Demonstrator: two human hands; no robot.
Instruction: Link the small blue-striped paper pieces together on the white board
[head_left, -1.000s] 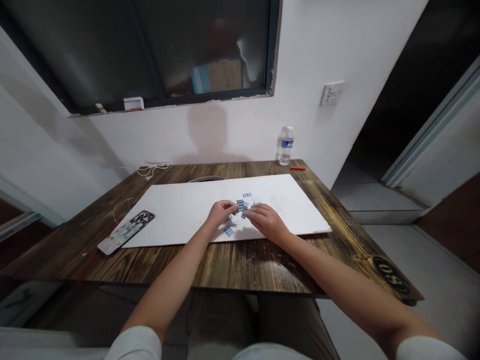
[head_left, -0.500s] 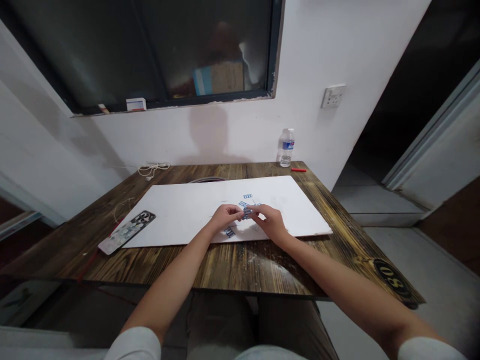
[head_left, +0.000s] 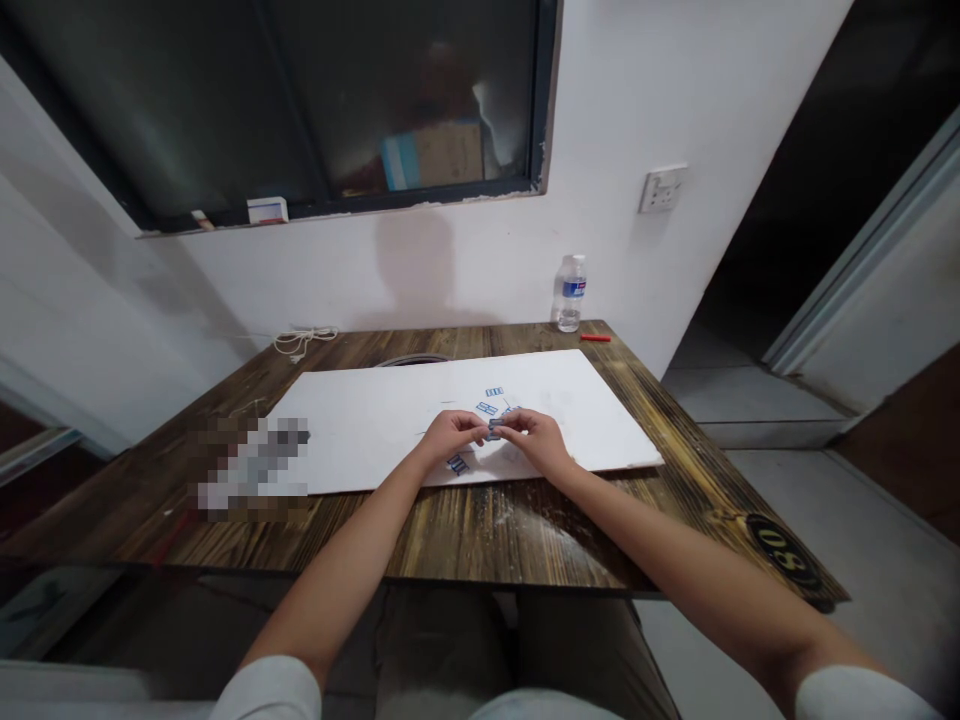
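Note:
My left hand and my right hand meet over the white board, fingertips pinched on a small blue slotted piece between them. Fingers cover part of that piece, and its exact kind is too small to make out. Similar flat blue slotted pieces lie on the board: one at the back, one just beyond my fingers, and one near the front edge by my left wrist. Another blue piece is partly hidden behind my right hand.
The board lies on a dark wooden table. A water bottle and a red stick-like object stand and lie at the back right. A coiled white cord is at the back left. A pixelated patch covers something at the left.
Both hands stay together, with the held blue piece turned slightly and more covered by my fingers. The piece just beyond them shows more fully. The camera view has shifted a little.

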